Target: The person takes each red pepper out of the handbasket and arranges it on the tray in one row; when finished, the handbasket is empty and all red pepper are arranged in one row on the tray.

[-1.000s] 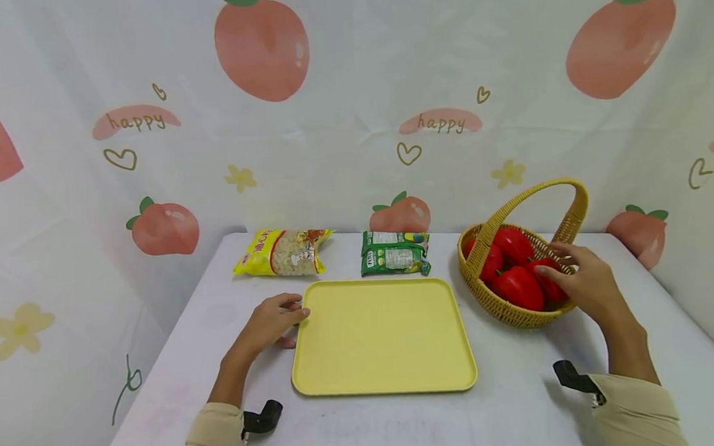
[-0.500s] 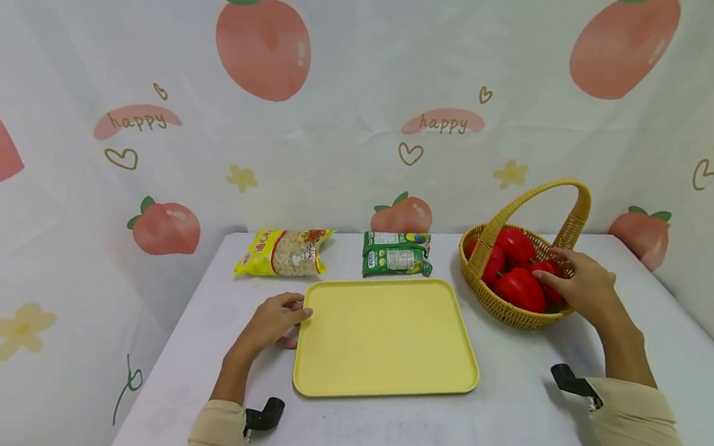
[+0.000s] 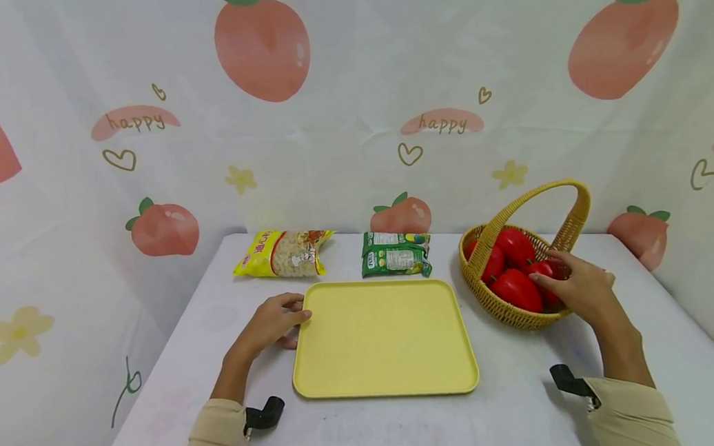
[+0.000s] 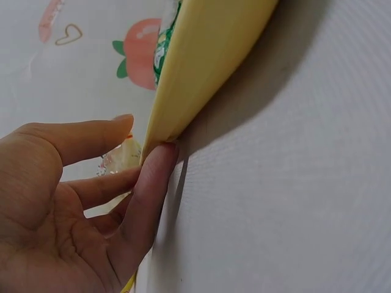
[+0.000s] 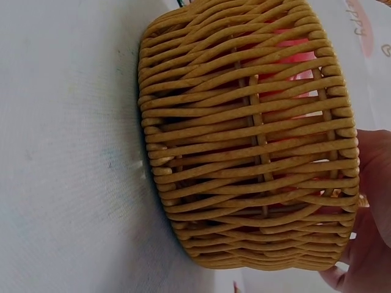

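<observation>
My left hand [image 3: 272,323] is at the left edge of the yellow tray [image 3: 384,338], its thumb over the rim. In the left wrist view the hand [image 4: 79,189] has its thumb raised off the tray [image 4: 204,67] and a fingertip touching the tray's edge. At the wicker basket [image 3: 509,314], my right hand [image 3: 585,290] reaches over the right rim, thumb and fingers round the rightmost red pepper [image 3: 545,270]. Several red peppers lie in the basket. In the right wrist view the basket's wall [image 5: 250,134] hides most of the hand [image 5: 372,213] and its fingertips.
A yellow bag of pasta [image 3: 287,253] lies at the back left of the white table [image 3: 372,436]. Green packets [image 3: 395,253] lie behind the tray. The basket's tall handle [image 3: 531,190] arches over the peppers. A printed cloth hangs behind.
My right hand has shifted slightly left and closed in round the rightmost pepper, which has moved a little. The left hand and the tray have kept their places.
</observation>
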Demonstrator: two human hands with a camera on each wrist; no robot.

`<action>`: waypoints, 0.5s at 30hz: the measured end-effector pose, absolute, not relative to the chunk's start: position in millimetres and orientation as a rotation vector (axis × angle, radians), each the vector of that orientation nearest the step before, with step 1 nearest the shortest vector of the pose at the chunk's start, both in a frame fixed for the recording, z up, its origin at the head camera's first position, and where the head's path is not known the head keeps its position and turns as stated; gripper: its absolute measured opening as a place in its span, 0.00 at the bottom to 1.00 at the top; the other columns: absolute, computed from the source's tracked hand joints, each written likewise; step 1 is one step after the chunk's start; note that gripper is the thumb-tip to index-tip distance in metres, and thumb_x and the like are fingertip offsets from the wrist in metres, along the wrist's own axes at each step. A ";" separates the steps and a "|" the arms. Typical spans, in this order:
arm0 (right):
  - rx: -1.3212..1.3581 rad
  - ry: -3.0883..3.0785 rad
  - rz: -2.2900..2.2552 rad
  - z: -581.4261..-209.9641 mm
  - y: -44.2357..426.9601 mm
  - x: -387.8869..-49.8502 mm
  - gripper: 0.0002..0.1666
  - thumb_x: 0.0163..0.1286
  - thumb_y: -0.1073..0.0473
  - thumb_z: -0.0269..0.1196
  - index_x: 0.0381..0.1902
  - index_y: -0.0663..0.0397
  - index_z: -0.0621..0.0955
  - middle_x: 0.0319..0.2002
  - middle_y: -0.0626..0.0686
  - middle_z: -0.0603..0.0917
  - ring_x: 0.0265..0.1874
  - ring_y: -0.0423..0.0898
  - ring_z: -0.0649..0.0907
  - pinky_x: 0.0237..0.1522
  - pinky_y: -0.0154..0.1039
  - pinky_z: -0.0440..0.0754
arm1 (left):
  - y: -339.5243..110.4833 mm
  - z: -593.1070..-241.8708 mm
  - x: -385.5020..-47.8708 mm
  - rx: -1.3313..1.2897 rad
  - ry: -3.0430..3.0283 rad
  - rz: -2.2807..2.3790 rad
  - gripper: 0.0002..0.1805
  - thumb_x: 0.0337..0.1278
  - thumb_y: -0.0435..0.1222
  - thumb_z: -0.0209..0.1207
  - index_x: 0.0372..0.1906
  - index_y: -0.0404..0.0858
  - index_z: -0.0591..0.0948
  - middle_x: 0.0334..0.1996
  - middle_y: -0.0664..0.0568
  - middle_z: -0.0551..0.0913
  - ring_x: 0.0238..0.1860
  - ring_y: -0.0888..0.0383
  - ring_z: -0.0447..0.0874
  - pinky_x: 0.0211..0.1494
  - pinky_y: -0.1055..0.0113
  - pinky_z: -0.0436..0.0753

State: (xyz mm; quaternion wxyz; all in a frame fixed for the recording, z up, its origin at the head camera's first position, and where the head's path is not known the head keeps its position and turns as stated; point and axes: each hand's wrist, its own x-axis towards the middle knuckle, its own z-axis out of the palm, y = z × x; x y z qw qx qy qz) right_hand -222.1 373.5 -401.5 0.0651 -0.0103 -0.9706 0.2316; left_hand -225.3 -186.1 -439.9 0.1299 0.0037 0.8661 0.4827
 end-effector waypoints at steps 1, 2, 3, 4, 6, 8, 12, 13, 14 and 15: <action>-0.032 -2.928 0.698 -401.3 373.5 -222.0 0.44 0.75 0.38 0.64 0.73 0.67 0.71 0.63 0.81 0.76 0.61 0.79 0.73 0.51 0.72 0.63 | -186.1 -439.9 -225.6 0.008 2.517 1.401 0.31 0.71 0.40 0.65 0.73 0.34 0.75 0.60 0.41 0.80 0.29 0.57 0.85 0.31 0.61 0.90; -0.033 -2.929 0.699 -401.1 373.6 -221.7 0.44 0.75 0.38 0.63 0.73 0.67 0.71 0.63 0.81 0.76 0.62 0.79 0.73 0.52 0.73 0.62 | -186.1 -439.9 -225.8 0.007 2.516 1.403 0.31 0.71 0.40 0.66 0.73 0.34 0.75 0.60 0.42 0.80 0.30 0.57 0.85 0.31 0.61 0.90; -0.033 -2.927 0.705 -400.8 373.7 -221.5 0.44 0.75 0.39 0.64 0.73 0.67 0.71 0.62 0.81 0.76 0.62 0.80 0.73 0.54 0.75 0.62 | -186.2 -439.8 -226.0 0.005 2.517 1.400 0.31 0.71 0.41 0.66 0.73 0.34 0.75 0.60 0.42 0.80 0.30 0.57 0.84 0.31 0.61 0.90; -0.034 -2.923 0.713 -400.7 373.8 -221.5 0.43 0.75 0.39 0.64 0.73 0.67 0.72 0.62 0.81 0.76 0.62 0.80 0.72 0.55 0.76 0.61 | -186.4 -439.9 -226.3 0.004 2.520 1.395 0.31 0.71 0.41 0.66 0.73 0.34 0.75 0.60 0.42 0.80 0.31 0.58 0.84 0.31 0.62 0.90; -0.038 -2.917 0.727 -400.0 373.9 -221.0 0.43 0.75 0.39 0.64 0.73 0.65 0.72 0.62 0.80 0.77 0.63 0.80 0.72 0.59 0.80 0.59 | -186.8 -440.0 -226.7 -0.001 2.520 1.390 0.31 0.71 0.41 0.66 0.73 0.35 0.75 0.60 0.42 0.80 0.33 0.57 0.84 0.32 0.62 0.90; -0.048 -2.911 0.738 -398.9 373.9 -220.0 0.43 0.75 0.38 0.64 0.74 0.64 0.72 0.62 0.80 0.77 0.63 0.80 0.72 0.61 0.84 0.60 | -187.5 -440.2 -227.0 -0.006 2.522 1.384 0.31 0.71 0.42 0.66 0.73 0.35 0.75 0.59 0.43 0.80 0.36 0.57 0.84 0.33 0.62 0.90; -0.078 -2.904 0.764 -394.9 373.7 -215.8 0.45 0.75 0.36 0.64 0.75 0.64 0.72 0.63 0.79 0.77 0.62 0.77 0.73 0.58 0.78 0.76 | -189.9 -441.3 -227.5 -0.002 2.496 1.407 0.31 0.72 0.42 0.66 0.73 0.33 0.75 0.59 0.42 0.80 0.44 0.56 0.86 0.33 0.61 0.91; -0.083 -2.897 0.773 -393.6 373.6 -214.6 0.46 0.75 0.36 0.65 0.75 0.65 0.72 0.63 0.79 0.77 0.61 0.77 0.74 0.56 0.76 0.80 | -190.5 -441.5 -227.6 0.001 2.489 1.416 0.31 0.72 0.42 0.66 0.73 0.33 0.75 0.59 0.42 0.80 0.46 0.56 0.86 0.34 0.61 0.91; -0.088 -2.889 0.786 -392.3 373.6 -213.4 0.46 0.75 0.36 0.65 0.75 0.65 0.72 0.63 0.78 0.77 0.61 0.76 0.74 0.54 0.74 0.82 | -191.2 -441.9 -227.8 0.004 2.478 1.427 0.31 0.72 0.42 0.65 0.73 0.33 0.74 0.59 0.41 0.80 0.47 0.55 0.86 0.34 0.60 0.92; -0.090 -2.879 0.802 -390.5 373.5 -212.3 0.46 0.74 0.36 0.65 0.75 0.65 0.72 0.64 0.78 0.77 0.61 0.76 0.75 0.53 0.73 0.84 | -191.8 -442.2 -228.1 0.007 2.469 1.439 0.31 0.72 0.42 0.65 0.73 0.33 0.74 0.60 0.41 0.80 0.48 0.54 0.86 0.34 0.60 0.92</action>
